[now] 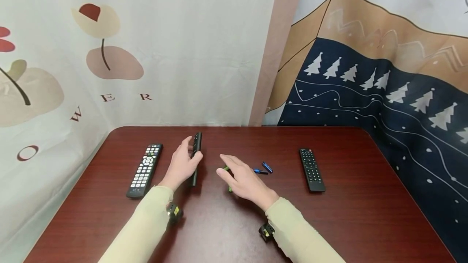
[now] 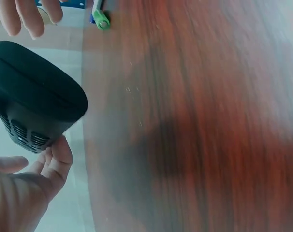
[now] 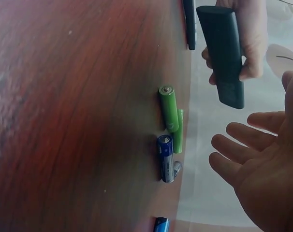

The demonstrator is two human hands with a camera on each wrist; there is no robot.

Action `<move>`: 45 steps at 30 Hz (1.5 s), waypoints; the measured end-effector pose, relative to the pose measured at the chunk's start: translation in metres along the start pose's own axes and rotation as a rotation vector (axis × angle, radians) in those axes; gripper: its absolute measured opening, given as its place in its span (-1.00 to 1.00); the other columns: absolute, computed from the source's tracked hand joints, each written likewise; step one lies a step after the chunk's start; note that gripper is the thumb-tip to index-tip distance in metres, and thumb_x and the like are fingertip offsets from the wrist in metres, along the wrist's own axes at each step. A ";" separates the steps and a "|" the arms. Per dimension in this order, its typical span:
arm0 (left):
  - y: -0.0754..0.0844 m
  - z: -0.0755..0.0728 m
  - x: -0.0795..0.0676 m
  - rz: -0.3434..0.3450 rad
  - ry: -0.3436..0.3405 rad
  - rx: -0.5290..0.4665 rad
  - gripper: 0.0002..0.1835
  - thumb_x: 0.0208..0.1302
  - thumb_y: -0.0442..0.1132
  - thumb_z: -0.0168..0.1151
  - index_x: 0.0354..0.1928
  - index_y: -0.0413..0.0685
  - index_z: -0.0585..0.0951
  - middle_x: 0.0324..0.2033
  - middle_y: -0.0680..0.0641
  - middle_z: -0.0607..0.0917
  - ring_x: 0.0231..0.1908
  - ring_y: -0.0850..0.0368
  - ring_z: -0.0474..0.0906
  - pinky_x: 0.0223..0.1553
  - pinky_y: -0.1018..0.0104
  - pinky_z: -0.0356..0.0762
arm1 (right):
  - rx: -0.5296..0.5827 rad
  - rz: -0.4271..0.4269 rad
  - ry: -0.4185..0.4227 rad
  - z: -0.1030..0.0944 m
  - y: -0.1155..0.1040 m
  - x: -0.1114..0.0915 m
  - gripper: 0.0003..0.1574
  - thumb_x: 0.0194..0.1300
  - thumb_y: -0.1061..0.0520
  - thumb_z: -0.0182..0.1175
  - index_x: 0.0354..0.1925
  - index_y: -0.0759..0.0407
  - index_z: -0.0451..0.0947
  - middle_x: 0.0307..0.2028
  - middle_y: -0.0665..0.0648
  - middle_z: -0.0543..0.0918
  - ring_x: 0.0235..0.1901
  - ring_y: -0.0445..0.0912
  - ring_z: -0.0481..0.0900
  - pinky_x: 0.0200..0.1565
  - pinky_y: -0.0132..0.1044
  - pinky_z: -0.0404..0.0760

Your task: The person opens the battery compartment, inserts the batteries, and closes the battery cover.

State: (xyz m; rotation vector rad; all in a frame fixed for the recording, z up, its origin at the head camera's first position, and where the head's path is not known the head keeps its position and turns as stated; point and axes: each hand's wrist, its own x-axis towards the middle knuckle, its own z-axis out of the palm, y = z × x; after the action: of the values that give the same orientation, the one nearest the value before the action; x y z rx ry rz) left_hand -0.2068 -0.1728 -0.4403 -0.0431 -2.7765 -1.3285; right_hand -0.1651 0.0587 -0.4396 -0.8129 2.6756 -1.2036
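My left hand (image 1: 181,165) grips a slim black remote control (image 1: 195,176) between thumb and fingers. The remote is turned on its edge and lifted off the table, its plain back facing right in the right wrist view. To its right, my right hand (image 1: 250,182) hovers palm-down with fingers extended, holding nothing. Beneath and beside that hand lie loose batteries: green ones (image 3: 169,111), partly hidden by the hand in the head view, and blue ones (image 3: 165,159) just past the fingers' right side. No battery is in either hand.
A black remote with white buttons (image 1: 144,170) lies face up left of my left hand. Another dark remote (image 1: 312,170) rests on the right side of the brown table (image 1: 347,222). Printed curtains (image 1: 204,52) hang behind the table's far edge.
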 end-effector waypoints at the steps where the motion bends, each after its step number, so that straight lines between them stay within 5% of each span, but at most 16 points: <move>1: 0.001 0.001 0.000 -0.002 0.000 -0.014 -0.24 0.39 -0.21 0.05 0.57 -0.27 0.13 0.16 -0.35 0.56 0.06 -0.18 0.58 0.07 -0.09 0.55 | 0.000 -0.003 0.003 0.000 -0.001 0.000 -0.24 0.64 -0.21 -0.05 0.58 0.11 0.20 0.52 0.18 0.31 0.51 0.03 0.28 0.45 0.04 0.32; 31: 0.024 0.030 -0.002 -0.024 0.060 -0.371 -0.40 0.50 -0.26 0.00 0.54 -0.13 0.23 0.24 -0.33 0.51 0.17 -0.22 0.55 0.12 -0.11 0.53 | -0.011 -0.069 0.005 0.009 -0.013 0.000 -0.28 0.62 -0.15 0.02 0.53 0.18 0.28 0.44 0.19 0.43 0.41 0.02 0.42 0.37 -0.01 0.44; 39: 0.027 0.039 -0.002 -0.053 0.158 -0.501 -0.43 0.46 -0.33 0.01 0.48 -0.23 0.29 0.24 -0.36 0.55 0.19 -0.21 0.54 0.22 -0.02 0.45 | 0.081 -0.106 0.025 0.015 -0.012 0.004 -0.30 0.57 -0.06 0.15 0.52 0.11 0.27 0.03 0.09 0.66 -0.17 -0.22 0.65 -0.10 -0.37 0.65; 45: 0.028 0.041 -0.002 -0.062 0.167 -0.523 -0.45 0.49 -0.31 -0.02 0.48 -0.20 0.29 0.24 -0.33 0.56 0.21 -0.18 0.54 0.22 0.00 0.44 | 0.144 -0.113 0.068 0.016 -0.012 0.005 -0.30 0.53 0.04 0.21 0.50 0.17 0.29 0.20 0.15 0.62 -0.16 -0.19 0.68 -0.12 -0.41 0.67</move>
State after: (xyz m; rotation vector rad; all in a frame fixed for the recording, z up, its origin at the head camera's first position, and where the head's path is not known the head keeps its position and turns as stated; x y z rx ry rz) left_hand -0.2052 -0.1234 -0.4440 0.1231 -2.2438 -1.9342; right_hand -0.1594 0.0392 -0.4414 -0.9268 2.5879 -1.4563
